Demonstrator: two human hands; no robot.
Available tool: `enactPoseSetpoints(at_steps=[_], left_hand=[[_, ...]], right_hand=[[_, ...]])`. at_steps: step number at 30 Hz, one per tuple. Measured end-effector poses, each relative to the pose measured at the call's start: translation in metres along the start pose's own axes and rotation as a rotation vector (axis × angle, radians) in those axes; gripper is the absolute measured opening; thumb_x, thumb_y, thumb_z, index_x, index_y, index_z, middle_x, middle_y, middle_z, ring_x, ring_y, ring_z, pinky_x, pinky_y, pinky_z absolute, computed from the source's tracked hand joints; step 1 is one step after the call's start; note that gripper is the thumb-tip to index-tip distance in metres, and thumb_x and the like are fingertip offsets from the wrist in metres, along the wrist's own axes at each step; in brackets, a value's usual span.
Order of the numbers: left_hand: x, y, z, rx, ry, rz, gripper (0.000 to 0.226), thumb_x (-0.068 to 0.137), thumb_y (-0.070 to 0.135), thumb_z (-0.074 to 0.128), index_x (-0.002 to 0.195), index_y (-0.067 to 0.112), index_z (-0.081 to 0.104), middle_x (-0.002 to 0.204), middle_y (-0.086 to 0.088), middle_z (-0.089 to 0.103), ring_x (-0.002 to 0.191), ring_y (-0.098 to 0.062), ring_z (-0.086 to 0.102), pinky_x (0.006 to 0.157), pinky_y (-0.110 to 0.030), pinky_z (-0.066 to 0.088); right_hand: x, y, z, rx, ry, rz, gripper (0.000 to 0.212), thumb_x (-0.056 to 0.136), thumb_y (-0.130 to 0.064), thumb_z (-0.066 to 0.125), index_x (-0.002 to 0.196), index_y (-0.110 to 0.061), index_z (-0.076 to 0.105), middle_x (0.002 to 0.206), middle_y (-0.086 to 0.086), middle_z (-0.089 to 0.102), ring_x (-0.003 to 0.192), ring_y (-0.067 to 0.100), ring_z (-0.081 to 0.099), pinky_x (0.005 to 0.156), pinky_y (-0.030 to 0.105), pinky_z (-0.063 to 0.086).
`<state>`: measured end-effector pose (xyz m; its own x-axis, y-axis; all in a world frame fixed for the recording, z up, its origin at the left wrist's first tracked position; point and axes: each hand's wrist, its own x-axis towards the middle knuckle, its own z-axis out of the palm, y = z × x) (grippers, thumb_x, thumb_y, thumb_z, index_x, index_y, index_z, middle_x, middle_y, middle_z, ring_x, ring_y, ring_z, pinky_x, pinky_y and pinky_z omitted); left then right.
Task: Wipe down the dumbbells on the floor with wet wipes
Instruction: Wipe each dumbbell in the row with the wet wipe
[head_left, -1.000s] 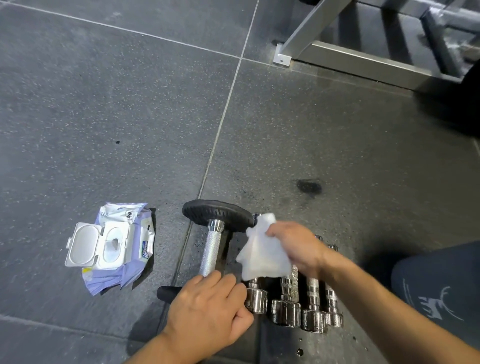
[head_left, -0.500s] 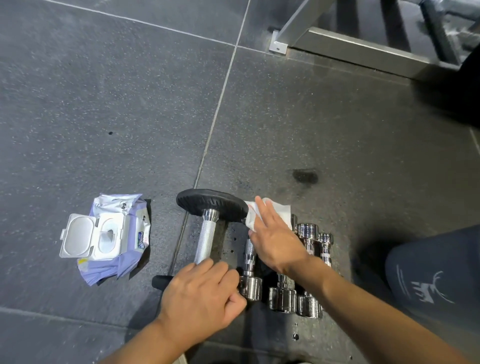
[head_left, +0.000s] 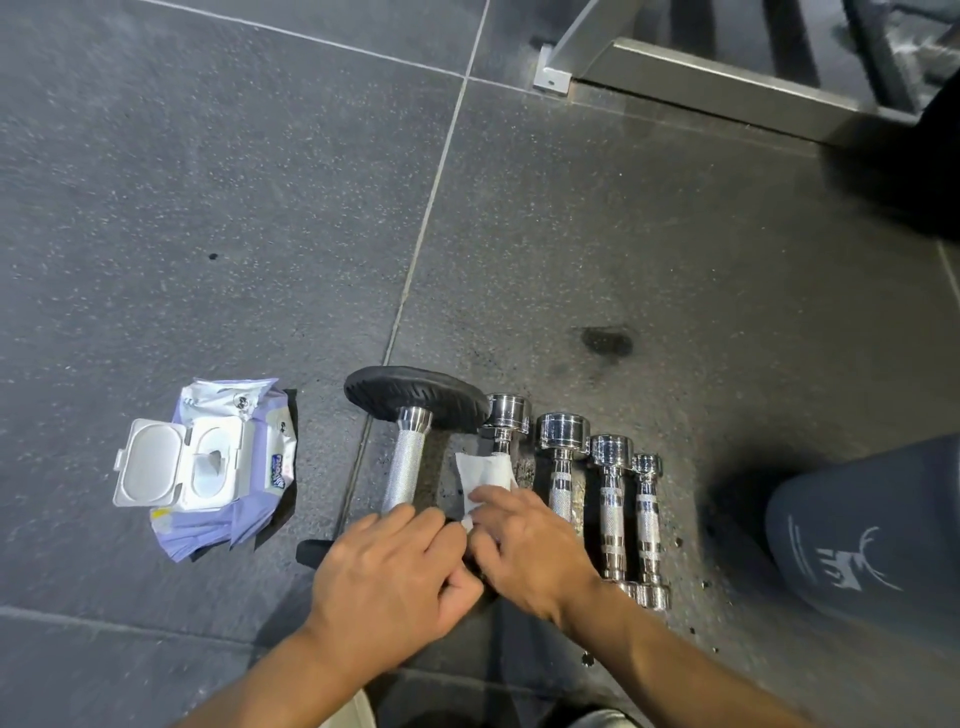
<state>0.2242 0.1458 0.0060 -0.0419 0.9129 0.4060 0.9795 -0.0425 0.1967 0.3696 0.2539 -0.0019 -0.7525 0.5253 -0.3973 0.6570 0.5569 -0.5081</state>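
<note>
Low in the frame's centre, the right hand (head_left: 524, 551) presses a limp, damp wipe (head_left: 485, 475) onto the handle of a heavy, slick chrome dumbbell (head_left: 503, 431), best gripped mid-handle, while the left hand (head_left: 389, 577), seemingly closed, steadies its near end.
</note>
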Motion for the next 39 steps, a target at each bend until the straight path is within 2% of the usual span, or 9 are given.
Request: enactPoseSetpoints(at_steps=[2, 7, 11, 14, 19, 26, 31, 36, 39], left_hand=[[0.0, 0.0, 0.001, 0.008, 0.0, -0.007, 0.018, 0.08, 0.022, 0.051, 0.062, 0.02, 0.048, 0.061, 0.002, 0.039, 0.054, -0.019, 0.041, 0.047, -0.033, 0.04], [0.0, 0.0, -0.001, 0.012, 0.02, -0.007, 0.017, 0.078, 0.021, 0.051, 0.061, 0.019, 0.046, 0.06, 0.002, 0.037, 0.053, -0.019, 0.041, 0.047, -0.033, 0.039], [0.0, -0.001, -0.002, 0.012, 0.018, -0.007, 0.017, 0.078, 0.021, 0.051, 0.061, 0.019, 0.046, 0.06, 0.001, 0.038, 0.053, -0.02, 0.042, 0.048, -0.033, 0.037], [0.001, 0.0, -0.001, 0.011, 0.013, -0.006, 0.017, 0.078, 0.021, 0.051, 0.062, 0.019, 0.047, 0.06, 0.002, 0.037, 0.053, -0.019, 0.041, 0.048, -0.033, 0.037], [0.0, -0.001, -0.001, 0.016, 0.016, 0.0, 0.018, 0.079, 0.021, 0.051, 0.062, 0.02, 0.047, 0.06, 0.002, 0.038, 0.053, -0.019, 0.041, 0.047, -0.032, 0.037], [0.0, -0.004, -0.003, 0.02, 0.028, 0.001, 0.02, 0.08, 0.021, 0.05, 0.061, 0.019, 0.047, 0.059, 0.002, 0.038, 0.053, -0.018, 0.041, 0.049, -0.031, 0.037], [0.0, -0.002, -0.001, 0.024, 0.022, 0.008, 0.019, 0.08, 0.02, 0.051, 0.061, 0.019, 0.047, 0.059, 0.002, 0.038, 0.053, -0.018, 0.041, 0.049, -0.031, 0.037], [-0.002, -0.004, 0.0, 0.043, 0.016, 0.0, 0.019, 0.08, 0.02, 0.052, 0.062, 0.019, 0.046, 0.059, 0.002, 0.038, 0.053, -0.018, 0.04, 0.052, -0.03, 0.034], [-0.002, -0.002, 0.001, 0.047, 0.005, -0.002, 0.019, 0.08, 0.021, 0.052, 0.062, 0.019, 0.047, 0.06, 0.002, 0.038, 0.054, -0.018, 0.041, 0.052, -0.031, 0.033]], right_hand=[[0.011, 0.008, 0.001, 0.101, 0.078, 0.063, 0.036, 0.106, -0.027, 0.035, 0.123, -0.015, 0.065, 0.139, -0.001, 0.059, 0.124, 0.012, 0.052, 0.116, 0.033, 0.035], [0.029, 0.024, 0.005, 0.072, 0.179, 0.057, 0.032, 0.106, -0.019, 0.043, 0.133, -0.012, 0.06, 0.149, -0.001, 0.049, 0.132, 0.016, 0.05, 0.116, 0.022, 0.031], [0.023, 0.025, 0.017, 0.064, 0.012, 0.017, 0.023, 0.1, -0.013, 0.049, 0.108, -0.013, 0.071, 0.116, -0.001, 0.067, 0.101, 0.017, 0.063, 0.099, 0.036, 0.051], [0.033, 0.027, 0.002, 0.054, -0.052, 0.036, 0.027, 0.103, -0.014, 0.045, 0.116, -0.022, 0.067, 0.125, -0.007, 0.062, 0.105, 0.018, 0.063, 0.097, 0.035, 0.053], [0.05, 0.043, 0.006, 0.063, 0.168, 0.086, 0.04, 0.094, 0.008, 0.051, 0.115, -0.021, 0.067, 0.128, -0.008, 0.062, 0.106, 0.016, 0.066, 0.098, 0.035, 0.053], [0.038, 0.039, -0.001, 0.096, -0.176, 0.016, 0.027, 0.102, -0.018, 0.046, 0.111, -0.025, 0.071, 0.126, -0.005, 0.066, 0.111, 0.017, 0.063, 0.104, 0.036, 0.049], [0.051, 0.038, -0.004, 0.123, 0.092, 0.035, 0.027, 0.104, -0.009, 0.046, 0.12, -0.012, 0.068, 0.13, 0.002, 0.061, 0.114, 0.02, 0.059, 0.103, 0.024, 0.042], [0.043, 0.044, -0.004, 0.158, -0.29, 0.013, 0.019, 0.103, -0.021, 0.055, 0.104, -0.029, 0.073, 0.121, -0.017, 0.062, 0.112, 0.01, 0.059, 0.107, 0.033, 0.045], [0.044, 0.038, -0.025, 0.183, -0.39, 0.04, 0.025, 0.104, -0.014, 0.053, 0.109, -0.027, 0.075, 0.132, -0.011, 0.063, 0.094, 0.0, 0.059, 0.082, 0.001, 0.043]])
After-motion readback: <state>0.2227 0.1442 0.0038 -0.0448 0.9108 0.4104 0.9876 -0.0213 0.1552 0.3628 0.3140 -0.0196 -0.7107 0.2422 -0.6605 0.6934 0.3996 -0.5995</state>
